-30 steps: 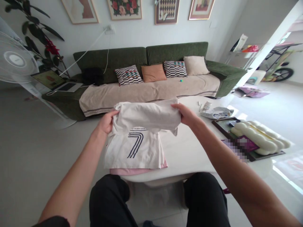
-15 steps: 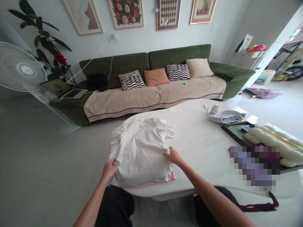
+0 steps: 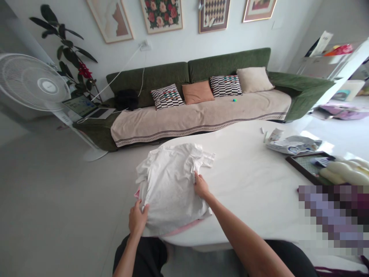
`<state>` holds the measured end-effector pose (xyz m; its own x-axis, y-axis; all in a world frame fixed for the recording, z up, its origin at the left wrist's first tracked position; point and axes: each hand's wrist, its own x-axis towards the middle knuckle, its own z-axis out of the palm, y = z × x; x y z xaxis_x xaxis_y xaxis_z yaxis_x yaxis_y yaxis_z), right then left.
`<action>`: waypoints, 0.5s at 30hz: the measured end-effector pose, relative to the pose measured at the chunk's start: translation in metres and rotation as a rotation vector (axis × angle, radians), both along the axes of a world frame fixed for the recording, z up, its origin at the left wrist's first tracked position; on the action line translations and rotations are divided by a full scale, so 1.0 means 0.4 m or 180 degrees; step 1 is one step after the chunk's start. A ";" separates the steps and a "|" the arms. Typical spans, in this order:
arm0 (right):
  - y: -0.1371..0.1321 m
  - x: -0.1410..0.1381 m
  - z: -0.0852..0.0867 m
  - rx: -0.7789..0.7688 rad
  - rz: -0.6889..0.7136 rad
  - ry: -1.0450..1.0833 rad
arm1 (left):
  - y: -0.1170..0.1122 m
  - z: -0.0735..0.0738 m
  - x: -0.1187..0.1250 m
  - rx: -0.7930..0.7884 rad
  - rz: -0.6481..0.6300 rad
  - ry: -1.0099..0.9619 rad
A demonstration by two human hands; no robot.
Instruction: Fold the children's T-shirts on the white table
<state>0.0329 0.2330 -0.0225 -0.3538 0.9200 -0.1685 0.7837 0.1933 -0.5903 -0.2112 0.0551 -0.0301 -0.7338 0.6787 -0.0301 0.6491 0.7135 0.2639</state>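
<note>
A white T-shirt [image 3: 173, 184] lies spread out at the near left end of the white table, somewhat wrinkled. Pink fabric [image 3: 184, 227] shows from under its bottom edge and at its left side. My left hand [image 3: 137, 218] grips the lower left edge of the shirt, thumb on top and fingers at the side. On the shirt's right side, below the sleeve, my right hand [image 3: 201, 187] pinches a bunched fold of the cloth. Its fingertips are partly hidden in the folds.
The white table [image 3: 245, 169] holds a plastic package [image 3: 294, 145], a dark-rimmed tray [image 3: 302, 169] and a cream puffy item [image 3: 346, 171] on the right. Beyond stands a green sofa [image 3: 161, 73] with cushions. A fan [image 3: 47, 85] and laptop [image 3: 98, 112] are at left.
My right hand has moved up and left along the shirt, bunching its right side. My left hand has slid lower along the left edge. The view has turned slightly left.
</note>
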 end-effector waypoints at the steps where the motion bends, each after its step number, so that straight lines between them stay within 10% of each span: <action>1: -0.001 -0.002 0.002 0.0011 0.0076 0.0014 | -0.013 -0.001 -0.003 0.0001 0.0077 0.0000; 7: -0.041 0.057 0.019 0.0064 -0.0012 -0.0023 | -0.049 0.013 -0.016 0.0286 -0.0080 0.0486; 15: -0.058 0.133 0.057 -0.0225 -0.0059 0.0250 | -0.030 0.015 -0.050 0.0067 -0.0019 -0.1001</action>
<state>0.0861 0.2100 0.0003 -0.3516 0.9133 -0.2057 0.7374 0.1349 -0.6618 -0.2312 0.0432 -0.0239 -0.6868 0.6858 -0.2407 0.5375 0.7021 0.4671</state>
